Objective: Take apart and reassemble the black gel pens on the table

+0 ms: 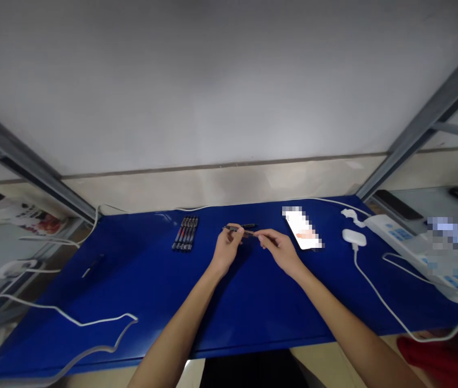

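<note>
Over the blue table mat point(151, 302), my left hand point(226, 249) grips a thin dark pen point(240, 230) near its left end. My right hand point(279, 249) pinches the same pen at its right end with thumb and forefinger. Just beyond the hands another dark pen or pen part point(250, 225) lies on the mat. A row of several dark pens point(186, 234) lies side by side to the left of my left hand.
A lit phone point(303, 229) lies right of my right hand. A small white charger point(354, 237) with its cable and a white power strip point(418, 249) sit at the right. White cables point(70, 319) loop across the mat's left part. Metal shelf posts stand on both sides.
</note>
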Demonstrator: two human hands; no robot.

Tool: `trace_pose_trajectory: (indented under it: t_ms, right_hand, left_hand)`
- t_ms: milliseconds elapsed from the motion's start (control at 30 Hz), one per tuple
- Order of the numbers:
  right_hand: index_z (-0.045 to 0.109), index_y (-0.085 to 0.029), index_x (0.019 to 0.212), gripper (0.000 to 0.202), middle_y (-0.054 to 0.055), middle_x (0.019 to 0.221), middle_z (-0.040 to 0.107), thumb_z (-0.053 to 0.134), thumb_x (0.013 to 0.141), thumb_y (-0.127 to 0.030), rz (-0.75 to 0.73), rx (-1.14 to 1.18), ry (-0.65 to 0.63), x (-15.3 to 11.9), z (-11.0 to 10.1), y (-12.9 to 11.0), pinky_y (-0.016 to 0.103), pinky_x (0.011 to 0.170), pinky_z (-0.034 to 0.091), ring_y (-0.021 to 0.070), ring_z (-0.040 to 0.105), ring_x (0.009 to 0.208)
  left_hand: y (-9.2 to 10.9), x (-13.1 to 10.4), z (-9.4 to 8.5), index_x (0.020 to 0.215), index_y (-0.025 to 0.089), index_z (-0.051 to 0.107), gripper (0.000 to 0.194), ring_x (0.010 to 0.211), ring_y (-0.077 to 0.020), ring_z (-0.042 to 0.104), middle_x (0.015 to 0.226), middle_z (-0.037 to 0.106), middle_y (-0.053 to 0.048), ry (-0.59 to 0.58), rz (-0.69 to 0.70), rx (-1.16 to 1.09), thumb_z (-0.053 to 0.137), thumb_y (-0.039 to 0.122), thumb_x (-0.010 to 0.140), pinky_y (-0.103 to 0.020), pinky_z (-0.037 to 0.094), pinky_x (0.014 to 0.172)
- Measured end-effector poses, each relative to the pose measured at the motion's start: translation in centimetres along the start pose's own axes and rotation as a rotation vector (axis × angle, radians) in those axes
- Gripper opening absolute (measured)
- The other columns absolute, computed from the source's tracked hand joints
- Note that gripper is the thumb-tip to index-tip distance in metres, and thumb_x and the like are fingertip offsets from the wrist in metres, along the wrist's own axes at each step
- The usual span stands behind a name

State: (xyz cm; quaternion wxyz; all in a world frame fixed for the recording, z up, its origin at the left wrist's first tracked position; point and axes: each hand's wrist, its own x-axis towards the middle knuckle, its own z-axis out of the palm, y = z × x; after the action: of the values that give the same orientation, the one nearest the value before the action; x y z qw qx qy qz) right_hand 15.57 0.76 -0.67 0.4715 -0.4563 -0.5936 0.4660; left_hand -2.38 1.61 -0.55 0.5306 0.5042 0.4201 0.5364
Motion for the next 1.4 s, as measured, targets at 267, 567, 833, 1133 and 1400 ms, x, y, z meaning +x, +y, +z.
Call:
trace_pose_trajectory:
  t_ms: [267,567,833,1133,1400]
  right_hand:
    - [0.075,-0.02,0.084,0.019,-0.001,0.062,0.055,0.078,0.077,-0.037,0.097,0.559,0.249,0.5,-0.8,-0.7,0.03,0.065,0.043,0.0133,0.05,0.064]
    - [0.057,-0.019,0.065,0.043,0.002,0.071,0.05,0.06,0.087,-0.055,0.202,1.073,0.038,-0.1,-0.6,-3.0,0.033,0.068,0.045,0.016,0.049,0.069]
    - [0.038,-0.021,0.06,0.047,-0.004,0.059,0.025,0.045,0.093,-0.054,0.212,1.162,-0.036,-0.7,-0.7,-3.5,0.03,0.055,0.035,0.0136,0.028,0.053]
    - [0.031,-0.021,0.059,0.039,-0.004,0.058,0.021,0.05,0.088,-0.039,0.193,1.143,0.0,-0.2,-0.9,-2.9,0.029,0.052,0.032,0.0134,0.023,0.053]
    - [0.029,-0.022,0.058,0.042,-0.004,0.06,0.019,0.049,0.087,-0.044,0.169,0.998,0.064,-0.2,-1.1,-2.9,0.03,0.05,0.034,0.0133,0.025,0.052]
  left_hand:
    - [0.7,-0.4,0.0,0.092,0.011,0.073,0.036,0.064,-0.0117,0.059,0.073,0.071,-0.006,-0.137,-0.187,-0.092,0.076,0.044,0.076,-0.024,0.042,0.065]
    - [-0.7,-2.0,2.2,0.093,0.009,0.074,0.041,0.062,-0.0118,0.058,0.075,0.073,-0.009,-0.399,-0.238,-0.013,0.072,0.048,0.079,-0.025,0.045,0.065]
    - [-0.8,-2.0,2.5,0.094,0.01,0.074,0.041,0.062,-0.0115,0.056,0.076,0.073,-0.009,-0.402,-0.231,-0.013,0.071,0.048,0.08,-0.025,0.044,0.065]
    - [0.4,-1.9,2.5,0.087,0.009,0.075,0.066,0.064,-0.0153,0.058,0.078,0.074,-0.012,-0.365,-0.276,-0.035,0.04,0.065,0.092,-0.027,0.038,0.064]
    - [-0.5,-1.5,2.1,0.093,0.008,0.075,0.086,0.068,-0.0187,0.059,0.081,0.073,-0.016,-0.386,-0.332,-0.19,0.016,0.071,0.092,-0.031,0.038,0.067]
